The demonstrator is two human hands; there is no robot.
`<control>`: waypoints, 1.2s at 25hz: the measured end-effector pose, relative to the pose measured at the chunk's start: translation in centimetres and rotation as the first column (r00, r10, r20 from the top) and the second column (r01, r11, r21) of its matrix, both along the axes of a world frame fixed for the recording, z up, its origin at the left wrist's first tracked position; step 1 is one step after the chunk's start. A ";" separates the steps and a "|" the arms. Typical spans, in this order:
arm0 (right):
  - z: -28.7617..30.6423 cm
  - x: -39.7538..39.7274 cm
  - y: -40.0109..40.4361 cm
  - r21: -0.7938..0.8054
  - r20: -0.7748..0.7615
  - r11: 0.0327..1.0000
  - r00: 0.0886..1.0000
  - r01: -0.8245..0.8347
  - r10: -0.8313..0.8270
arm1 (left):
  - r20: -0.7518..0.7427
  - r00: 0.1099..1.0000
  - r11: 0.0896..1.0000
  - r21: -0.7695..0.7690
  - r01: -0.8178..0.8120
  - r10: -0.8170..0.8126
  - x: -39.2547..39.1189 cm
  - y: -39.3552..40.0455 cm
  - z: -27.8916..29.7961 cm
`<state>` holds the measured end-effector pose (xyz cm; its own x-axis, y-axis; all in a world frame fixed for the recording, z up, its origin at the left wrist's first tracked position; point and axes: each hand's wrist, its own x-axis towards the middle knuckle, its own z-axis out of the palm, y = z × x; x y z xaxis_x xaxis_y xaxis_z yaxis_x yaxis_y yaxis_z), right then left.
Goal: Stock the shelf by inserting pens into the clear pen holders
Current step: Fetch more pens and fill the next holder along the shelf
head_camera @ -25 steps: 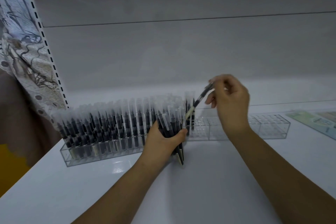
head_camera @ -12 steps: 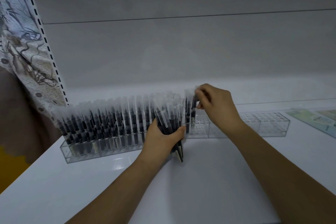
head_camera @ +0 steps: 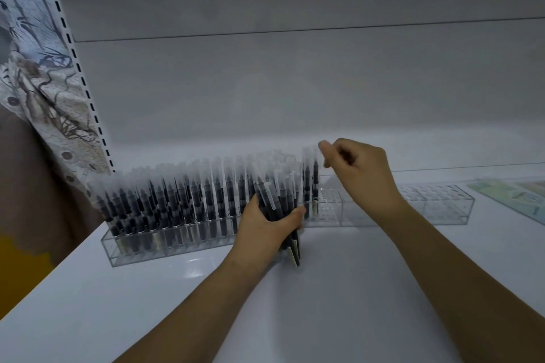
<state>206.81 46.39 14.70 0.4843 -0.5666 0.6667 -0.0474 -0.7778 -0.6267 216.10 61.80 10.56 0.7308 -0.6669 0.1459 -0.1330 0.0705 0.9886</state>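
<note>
Two clear pen holders stand end to end on the white shelf. The left holder point(head_camera: 118, 247) is packed with upright black pens with frosted caps. The right holder point(head_camera: 442, 209) has two pens point(head_camera: 311, 183) at its left end and is otherwise bare. My left hand point(head_camera: 265, 227) grips a bundle of black pens point(head_camera: 284, 215) standing on the shelf in front of the holders. My right hand point(head_camera: 356, 174) hovers just right of the two pens' caps, fingers loosely curled, thumb and forefinger apart, holding nothing.
The grey back wall of the shelf rises close behind the holders. A perforated upright point(head_camera: 85, 88) and patterned fabric point(head_camera: 32, 74) stand at the left. A printed green sheet point(head_camera: 513, 194) lies at the far right. The shelf's front edge runs diagonally at lower left.
My right hand brought a pen down into the right holder beside the first one, let go of it and lifted slightly to the right. The left hand stayed put with its bundle.
</note>
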 end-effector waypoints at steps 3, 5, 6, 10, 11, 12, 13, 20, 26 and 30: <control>0.0 0.2 1.9 0.190 -0.077 0.920 0.929 -0.342 0.361 | -0.007 1.000 1.000 -0.022 0.019 -0.019 0.0 0.0 0.0; -0.3 0.6 2.1 0.259 -0.084 0.883 0.902 -0.391 0.424 | -0.006 1.000 0.999 -0.034 0.020 -0.021 0.2 0.0 0.0; -0.3 0.7 2.0 0.271 -0.073 0.878 0.901 -0.394 0.427 | -0.010 1.000 0.999 -0.037 0.021 -0.021 0.2 -0.1 0.0; -0.2 0.5 1.7 0.272 -0.033 0.873 0.903 -0.404 0.428 | -0.013 0.999 0.999 -0.034 0.039 -0.039 0.1 0.0 0.1; -0.2 0.5 1.8 0.283 -0.021 0.864 0.898 -0.416 0.440 | -0.009 0.999 0.999 -0.034 0.042 -0.042 0.2 -0.1 0.0; -0.2 0.5 1.9 0.299 -0.010 0.850 0.889 -0.433 0.457 | -0.008 0.999 0.999 -0.034 0.041 -0.042 0.2 -0.1 0.0; -0.2 0.5 1.8 0.313 -0.003 0.839 0.882 -0.446 0.471 | -0.007 0.999 0.999 -0.032 0.039 -0.039 0.3 -0.1 -0.1; 0.9 -0.6 -0.5 0.261 0.453 0.938 0.887 -0.227 0.089 | -0.019 0.999 0.999 0.000 0.033 -0.033 0.4 -0.2 -0.3; -0.2 0.0 -0.7 -0.022 0.247 0.999 0.968 0.042 -0.035 | -0.031 0.998 0.999 -0.019 0.045 -0.045 0.1 0.0 -0.1; -0.1 -0.1 -0.7 0.057 0.353 0.998 0.935 0.016 -0.035 | -0.037 0.998 0.998 -0.029 0.058 -0.060 0.1 0.0 0.0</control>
